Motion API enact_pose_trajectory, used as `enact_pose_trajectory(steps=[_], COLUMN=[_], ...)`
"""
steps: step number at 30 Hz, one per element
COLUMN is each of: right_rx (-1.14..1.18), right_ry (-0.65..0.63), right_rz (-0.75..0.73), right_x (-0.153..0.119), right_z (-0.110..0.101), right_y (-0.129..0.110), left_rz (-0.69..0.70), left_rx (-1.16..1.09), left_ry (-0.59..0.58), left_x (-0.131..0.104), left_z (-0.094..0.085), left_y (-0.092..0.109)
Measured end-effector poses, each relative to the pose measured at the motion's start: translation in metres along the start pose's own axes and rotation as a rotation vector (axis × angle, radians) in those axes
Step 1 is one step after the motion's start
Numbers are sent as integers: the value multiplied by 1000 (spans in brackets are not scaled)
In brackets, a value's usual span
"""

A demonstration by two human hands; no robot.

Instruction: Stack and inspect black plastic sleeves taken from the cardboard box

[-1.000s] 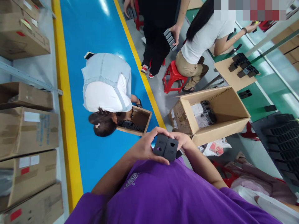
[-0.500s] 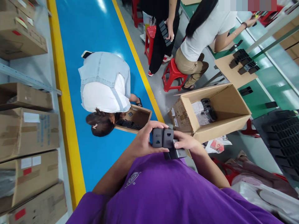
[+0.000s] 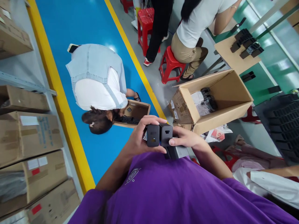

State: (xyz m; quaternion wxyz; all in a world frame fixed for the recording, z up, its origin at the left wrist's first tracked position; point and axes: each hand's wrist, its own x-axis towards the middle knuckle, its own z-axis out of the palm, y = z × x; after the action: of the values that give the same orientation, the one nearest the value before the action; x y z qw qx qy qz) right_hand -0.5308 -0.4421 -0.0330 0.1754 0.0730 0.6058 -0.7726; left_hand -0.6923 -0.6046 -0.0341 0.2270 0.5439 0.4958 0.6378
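Several black plastic housings are held together in front of the purple shirt. My left hand is wrapped round the left housing, thumb below and fingers above. The right housing stands beside it, with a small dark opening in its end face; my right hand grips it, a fingertip on its lower right edge. Under my right hand a further dark housing sticks out to the right. What the hidden fingers touch behind the pieces cannot be seen.
A large open carton with black parts stands ahead right. Ahead left, a person bends over a smaller box. Boxes on shelving line the left. Red stools, a seated person and green worktables are beyond; black trays lie right.
The left housing has shifted slightly left, and a narrow gap now shows between it and the right one. The view has moved a little; the standing person's hand has left the frame.
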Motion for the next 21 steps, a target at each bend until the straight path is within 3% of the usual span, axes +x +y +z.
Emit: enact_pose_trajectory(steps=[21], right_rx=[-100], right_ry=[-16], right_rz=[35], right_x=[1], right_z=[-3], right_y=[-1], left_rz=[-35], left_rx=[39], left_ry=[-64], left_x=[0], left_z=[-1], left_y=[-4])
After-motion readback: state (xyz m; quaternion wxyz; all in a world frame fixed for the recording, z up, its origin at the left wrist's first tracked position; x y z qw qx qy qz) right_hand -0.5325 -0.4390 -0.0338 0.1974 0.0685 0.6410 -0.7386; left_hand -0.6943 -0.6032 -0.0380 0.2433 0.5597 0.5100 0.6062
